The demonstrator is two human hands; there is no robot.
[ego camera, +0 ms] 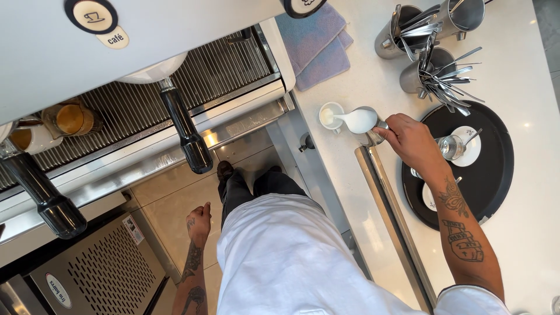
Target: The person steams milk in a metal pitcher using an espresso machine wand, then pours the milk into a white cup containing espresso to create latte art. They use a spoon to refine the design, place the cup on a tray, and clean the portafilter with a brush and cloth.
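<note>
My right hand [411, 140] grips the handle of a steel milk jug [363, 122] full of white milk, tipped to the left. Its spout reaches over a small white cup [330, 115] standing on the white counter [525, 221], and milk lies in the cup. My left hand [199, 221] hangs free at my side above the tiled floor, fingers loosely curled, holding nothing. Just right of my right wrist a round black tray [496, 169] carries a white saucer with a small glass [452, 147] and a spoon.
An espresso machine [140, 41] fills the upper left, with two black portafilter handles [188, 134] sticking out and cups of coffee [73, 119] on its grate. Steel pots of spoons [429, 73] and folded blue cloths [315, 44] sit at the counter's back.
</note>
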